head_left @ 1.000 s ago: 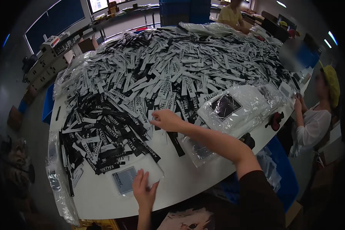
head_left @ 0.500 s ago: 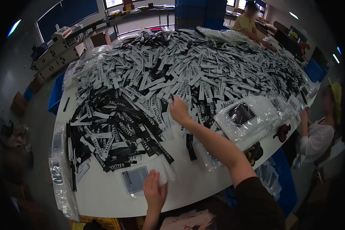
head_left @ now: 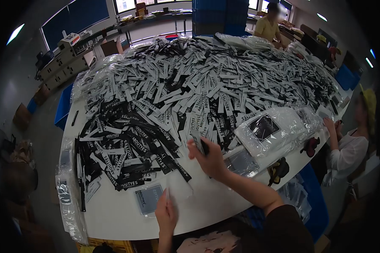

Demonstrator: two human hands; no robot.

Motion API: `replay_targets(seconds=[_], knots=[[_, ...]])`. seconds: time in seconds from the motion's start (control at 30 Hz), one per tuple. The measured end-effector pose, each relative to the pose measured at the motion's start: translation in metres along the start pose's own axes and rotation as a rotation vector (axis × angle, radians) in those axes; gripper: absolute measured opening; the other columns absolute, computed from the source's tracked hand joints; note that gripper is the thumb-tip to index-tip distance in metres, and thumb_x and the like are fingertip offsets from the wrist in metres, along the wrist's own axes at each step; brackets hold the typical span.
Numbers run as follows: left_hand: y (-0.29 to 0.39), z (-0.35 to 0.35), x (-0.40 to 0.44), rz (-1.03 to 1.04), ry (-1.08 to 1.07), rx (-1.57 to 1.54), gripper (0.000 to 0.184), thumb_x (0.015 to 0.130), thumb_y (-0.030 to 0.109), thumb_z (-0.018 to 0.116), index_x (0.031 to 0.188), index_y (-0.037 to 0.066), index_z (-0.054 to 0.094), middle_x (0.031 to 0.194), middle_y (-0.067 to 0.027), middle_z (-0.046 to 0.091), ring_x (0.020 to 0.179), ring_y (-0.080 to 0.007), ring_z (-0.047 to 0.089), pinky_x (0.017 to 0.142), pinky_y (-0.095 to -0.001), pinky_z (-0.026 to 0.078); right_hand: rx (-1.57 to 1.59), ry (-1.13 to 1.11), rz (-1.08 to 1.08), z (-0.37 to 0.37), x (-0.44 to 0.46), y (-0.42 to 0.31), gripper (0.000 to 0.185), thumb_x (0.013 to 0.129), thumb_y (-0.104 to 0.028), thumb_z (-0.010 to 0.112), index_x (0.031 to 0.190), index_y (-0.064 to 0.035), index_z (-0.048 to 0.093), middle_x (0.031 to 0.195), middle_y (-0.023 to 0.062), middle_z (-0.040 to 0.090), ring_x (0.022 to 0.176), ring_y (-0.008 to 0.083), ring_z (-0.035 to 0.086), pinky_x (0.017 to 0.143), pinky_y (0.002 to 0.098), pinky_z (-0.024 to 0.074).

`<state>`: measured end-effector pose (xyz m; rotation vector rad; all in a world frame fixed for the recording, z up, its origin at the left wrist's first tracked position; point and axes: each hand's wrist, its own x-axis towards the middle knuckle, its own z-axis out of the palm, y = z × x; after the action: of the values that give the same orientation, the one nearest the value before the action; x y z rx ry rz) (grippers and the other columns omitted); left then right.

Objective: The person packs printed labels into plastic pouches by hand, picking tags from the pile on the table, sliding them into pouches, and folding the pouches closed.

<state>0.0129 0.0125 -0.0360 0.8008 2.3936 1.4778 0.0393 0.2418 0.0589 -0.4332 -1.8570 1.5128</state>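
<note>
My left hand (head_left: 166, 213) is at the front of the table, its thumb and fingers pinching the edge of a translucent plastic bag (head_left: 179, 188). Just left of it lies a clear bag with a grey printed panel (head_left: 149, 200), flat on the tabletop. My right hand (head_left: 211, 159) is raised over the near side of the pile, its fingers closed around narrow black and white packets (head_left: 200, 145); how many I cannot tell. Around and beyond it spreads a large heap of "ABOUTYES" packets (head_left: 190, 86), with mostly black ones (head_left: 133, 139) at the left.
A stack of filled clear bags (head_left: 268, 128) stands to the right, beside dark scissors-like handles (head_left: 278, 169). Long plastic wrapping (head_left: 67, 198) lines the left edge. A blue bin (head_left: 312, 202) is below the right edge. One co-worker (head_left: 346, 147) sits right; another (head_left: 268, 27) is behind.
My right hand has drawn back from the pile toward me, with packets now visible in it. My left hand has turned upright, pinching the translucent bag's edge instead of resting flat.
</note>
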Motion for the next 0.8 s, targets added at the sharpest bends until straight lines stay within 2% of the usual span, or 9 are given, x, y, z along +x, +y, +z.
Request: replay_targets(seconds=[0.1,0.17,0.23,0.3,0.37,0.43,0.57,0.67,0.8], knots=[[0.016,-0.002,0.001,-0.09,0.029,0.0,0.034,0.094,0.014,0.039,0.12,-0.004,0.05,0.098,-0.0227,0.061,0.077,-0.0288,0.06,0.071,-0.0334,0.046,-0.016,0.021,0.037,-0.008,-0.083,0.009,0.011,0.088,-0.01,0.059,0.093,0.0003,0.058,0.065,0.0011,0.054,0.057,0.0071,0.051,0.052,0.0215,0.0427],[0.017,-0.002,0.002,-0.052,0.045,0.002,0.034,0.094,0.014,0.039,0.12,-0.005,0.05,0.095,-0.023,0.061,0.074,-0.0277,0.059,0.069,-0.0335,0.046,0.178,-0.049,0.34,-0.017,-0.127,0.038,0.011,0.088,-0.01,0.06,0.091,-0.0005,0.059,0.065,0.0023,0.055,0.057,0.0068,0.05,0.051,0.0202,0.0407],[0.023,-0.004,0.002,-0.007,0.05,0.017,0.034,0.094,0.014,0.039,0.119,-0.006,0.05,0.092,-0.0233,0.062,0.071,-0.0267,0.059,0.067,-0.0336,0.046,0.142,0.123,0.07,-0.01,-0.153,0.036,0.01,0.086,-0.011,0.061,0.088,-0.0009,0.06,0.064,0.0018,0.055,0.054,0.0065,0.048,0.05,0.0202,0.0388],[0.038,-0.008,-0.004,-0.03,0.248,-0.114,0.035,0.094,0.013,0.036,0.121,-0.006,0.049,0.102,-0.0241,0.06,0.082,-0.0278,0.06,0.074,-0.0335,0.046,0.103,0.303,-0.199,-0.009,-0.162,0.026,0.011,0.085,-0.012,0.063,0.084,-0.0013,0.06,0.063,0.0012,0.055,0.052,0.0061,0.046,0.048,0.0202,0.0368],[0.047,-0.008,-0.011,0.134,0.317,-0.056,0.036,0.093,0.012,0.037,0.122,-0.006,0.048,0.108,-0.0244,0.057,0.089,-0.0305,0.059,0.079,-0.0351,0.045,-0.132,-0.006,0.046,-0.011,-0.16,0.018,0.016,0.088,-0.014,0.059,0.08,0.0001,0.059,0.06,0.0033,0.054,0.05,0.0076,0.045,0.047,0.0223,0.0364],[0.055,-0.005,-0.015,0.3,0.4,-0.01,0.036,0.092,0.011,0.037,0.123,-0.006,0.047,0.114,-0.0246,0.055,0.097,-0.0333,0.057,0.085,-0.0367,0.043,-0.082,-0.003,0.136,-0.008,-0.161,0.03,0.019,0.089,-0.016,0.058,0.079,0.0007,0.059,0.059,0.0037,0.053,0.051,0.0073,0.045,0.048,0.0232,0.0363],[0.065,0.004,-0.032,0.347,0.034,0.103,0.041,0.084,0.003,0.044,0.125,-0.005,0.044,0.128,-0.0242,0.044,0.114,-0.042,0.045,0.096,-0.0432,0.035,-0.02,-0.098,0.43,0.001,-0.154,0.03,0.025,0.089,-0.02,0.058,0.076,0.0016,0.059,0.058,0.0046,0.052,0.056,0.0063,0.044,0.05,0.0254,0.0377],[0.058,0.005,-0.034,0.373,-0.125,0.309,0.046,0.081,0.005,0.053,0.126,-0.004,0.044,0.13,-0.0238,0.042,0.117,-0.0394,0.043,0.098,-0.0423,0.034,0.065,-0.261,0.295,0.002,-0.137,0.023,0.026,0.088,-0.022,0.059,0.078,0.0021,0.059,0.058,0.0042,0.053,0.059,0.0057,0.044,0.053,0.0259,0.0395],[0.062,-0.015,-0.034,0.02,-0.304,-0.29,0.062,0.072,0.012,0.073,0.124,-0.003,0.044,0.119,-0.0206,0.052,0.101,-0.0239,0.057,0.085,-0.0348,0.046,0.061,-0.469,0.413,-0.004,-0.132,0.022,0.024,0.085,-0.02,0.063,0.081,0.0027,0.06,0.06,0.0062,0.055,0.058,0.0085,0.046,0.055,0.0265,0.041]])
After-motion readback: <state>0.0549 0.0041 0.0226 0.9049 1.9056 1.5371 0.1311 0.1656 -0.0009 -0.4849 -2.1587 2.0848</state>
